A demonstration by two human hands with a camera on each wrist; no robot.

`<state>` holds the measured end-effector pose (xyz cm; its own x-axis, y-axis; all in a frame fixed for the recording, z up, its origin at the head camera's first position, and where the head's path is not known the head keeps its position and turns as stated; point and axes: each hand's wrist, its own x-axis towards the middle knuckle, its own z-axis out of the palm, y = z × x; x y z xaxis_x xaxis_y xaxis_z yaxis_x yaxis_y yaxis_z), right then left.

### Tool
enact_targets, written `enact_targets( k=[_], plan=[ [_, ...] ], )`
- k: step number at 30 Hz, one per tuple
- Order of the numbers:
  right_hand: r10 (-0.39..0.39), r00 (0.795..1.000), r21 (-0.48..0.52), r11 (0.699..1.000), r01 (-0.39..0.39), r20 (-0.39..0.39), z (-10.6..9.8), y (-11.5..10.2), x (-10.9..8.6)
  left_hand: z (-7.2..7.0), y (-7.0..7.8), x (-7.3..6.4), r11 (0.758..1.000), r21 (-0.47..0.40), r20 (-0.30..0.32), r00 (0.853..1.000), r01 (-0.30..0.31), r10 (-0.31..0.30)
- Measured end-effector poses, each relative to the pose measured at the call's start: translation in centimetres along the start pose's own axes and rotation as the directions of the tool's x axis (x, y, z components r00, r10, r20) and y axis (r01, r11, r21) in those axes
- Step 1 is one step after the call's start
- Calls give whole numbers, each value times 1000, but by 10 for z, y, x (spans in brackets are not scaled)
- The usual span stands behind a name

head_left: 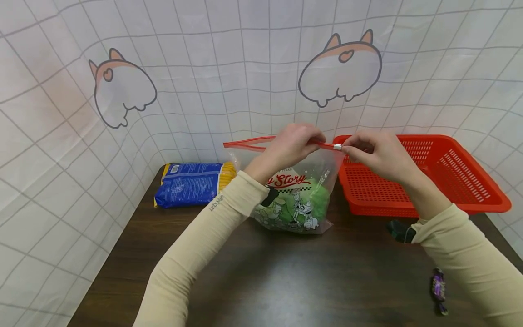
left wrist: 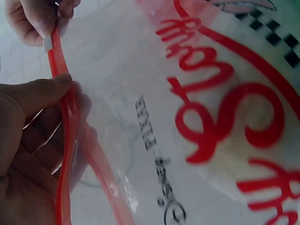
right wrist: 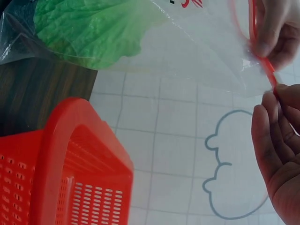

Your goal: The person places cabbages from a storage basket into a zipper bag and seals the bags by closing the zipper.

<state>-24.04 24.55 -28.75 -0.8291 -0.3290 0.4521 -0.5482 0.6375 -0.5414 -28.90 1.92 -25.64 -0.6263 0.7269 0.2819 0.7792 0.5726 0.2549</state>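
Note:
A clear zip bag with a red seal strip and Toy Story print hangs upright in both hands. Green leafy stuff, like lettuce, shows inside it. My left hand pinches the red strip between thumb and fingers, a short way from the corner. At the strip's right end my right hand pinches the corner, beside the white slider. Left of the left hand the two edges of the bag's mouth stand apart. The left wrist view shows the left thumb lying over the strip.
A red plastic basket stands at the right, just beside the bag. On the left lies a blue and yellow package. A purple wrapped candy rests on the dark table near the right forearm. A white grid curtain hangs behind.

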Motion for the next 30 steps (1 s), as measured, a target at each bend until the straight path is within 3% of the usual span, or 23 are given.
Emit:
enact_targets(
  k=[6, 9, 18, 30],
  plan=[
    [-20, 1000, -16, 1000, 19, -11, 4, 0, -1, 10, 4, 6, 993, -114, -22, 999, -35, 33],
    [-15, 1000, -39, 999, 14, -18, 6, 0, -1, 12, 6, 9, 988, -151, 5, 1000, -23, 24],
    [27, 999, -75, 997, -28, -20, 5, -2, -5, 14, 8, 9, 988, -152, 2, 1000, -29, 30],
    [-103, 993, -186, 978, 91, -59, 5, -3, -15, 14, 10, 7, 990, -116, 16, 997, -76, 78]
  ],
)
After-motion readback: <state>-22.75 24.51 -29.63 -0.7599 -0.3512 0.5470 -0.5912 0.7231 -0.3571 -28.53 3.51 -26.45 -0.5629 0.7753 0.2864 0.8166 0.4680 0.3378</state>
